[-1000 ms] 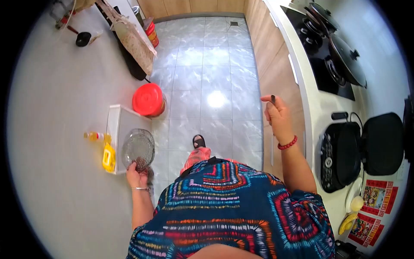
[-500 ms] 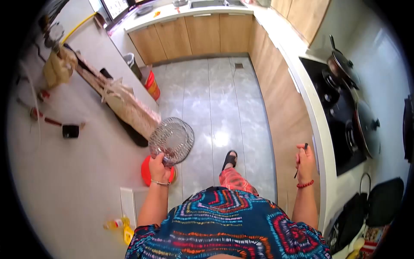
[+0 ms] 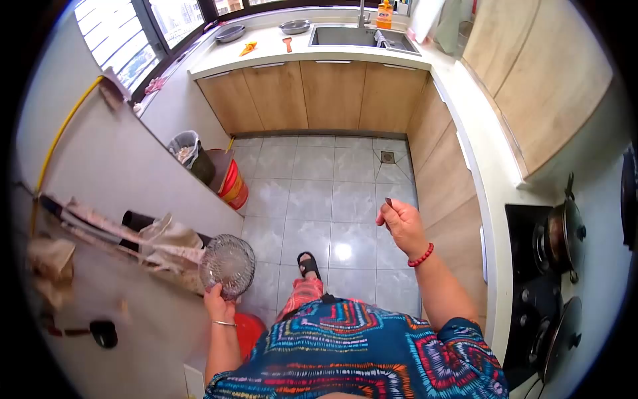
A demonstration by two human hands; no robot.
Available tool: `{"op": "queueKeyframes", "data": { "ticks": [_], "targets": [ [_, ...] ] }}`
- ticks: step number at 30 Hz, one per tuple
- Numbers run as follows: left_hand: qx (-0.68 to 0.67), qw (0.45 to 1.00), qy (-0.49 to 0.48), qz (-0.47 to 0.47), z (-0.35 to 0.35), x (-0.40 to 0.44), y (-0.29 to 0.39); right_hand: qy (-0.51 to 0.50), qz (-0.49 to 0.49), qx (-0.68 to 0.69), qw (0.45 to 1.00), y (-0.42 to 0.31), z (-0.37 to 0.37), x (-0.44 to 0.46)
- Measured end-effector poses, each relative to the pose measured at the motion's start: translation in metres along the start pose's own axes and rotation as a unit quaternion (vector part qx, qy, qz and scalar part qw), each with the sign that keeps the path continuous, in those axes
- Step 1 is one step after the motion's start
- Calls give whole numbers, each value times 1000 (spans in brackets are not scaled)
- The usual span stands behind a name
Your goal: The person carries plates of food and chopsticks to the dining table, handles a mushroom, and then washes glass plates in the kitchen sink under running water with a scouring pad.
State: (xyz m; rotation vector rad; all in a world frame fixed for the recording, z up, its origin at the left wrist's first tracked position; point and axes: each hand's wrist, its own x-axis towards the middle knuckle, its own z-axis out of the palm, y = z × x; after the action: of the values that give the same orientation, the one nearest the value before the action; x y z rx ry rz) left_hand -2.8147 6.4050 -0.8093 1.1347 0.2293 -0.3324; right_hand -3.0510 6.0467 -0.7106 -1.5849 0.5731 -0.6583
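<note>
My left hand (image 3: 219,304) grips the near rim of a clear patterned glass dish (image 3: 228,265), held out over the floor at the left. In front of the cabinets on the right, my right hand (image 3: 403,228) is closed round a small dark slim object (image 3: 389,203), whose tip shows above the fingers. Most of that object is hidden, so I cannot tell what it is. A red beaded bracelet is on the right wrist and a thin metal bangle on the left.
A sink (image 3: 345,37) is set in the far counter (image 3: 266,52). Pans (image 3: 561,236) stand on the black stove (image 3: 528,292) at the right. Along the left are a bin (image 3: 193,156), a red bucket (image 3: 234,187), hanging aprons (image 3: 169,247) and a red lid (image 3: 248,332).
The view has moved forward and up, bringing the sink and windows into sight. The glass dish stays in my left hand, now beside the aprons. My right hand has moved inward with the dark object.
</note>
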Motion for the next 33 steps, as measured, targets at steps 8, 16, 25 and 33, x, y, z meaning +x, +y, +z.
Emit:
{"op": "queueKeyframes", "data": {
  "ticks": [8,16,25,33],
  "targets": [
    [22,980,-195,-42,244,242,9,150,43,19,988,37,-33,217],
    [-2,960,-273,-60,544,365,-21,323,61,91,940,59,-133,373],
    [3,966,-250,-63,768,452,-58,216,37,113,969,51,-244,674],
    [-4,964,-267,-9,938,582,-85,129,-4,172,977,37,-247,919]
  ]
}}
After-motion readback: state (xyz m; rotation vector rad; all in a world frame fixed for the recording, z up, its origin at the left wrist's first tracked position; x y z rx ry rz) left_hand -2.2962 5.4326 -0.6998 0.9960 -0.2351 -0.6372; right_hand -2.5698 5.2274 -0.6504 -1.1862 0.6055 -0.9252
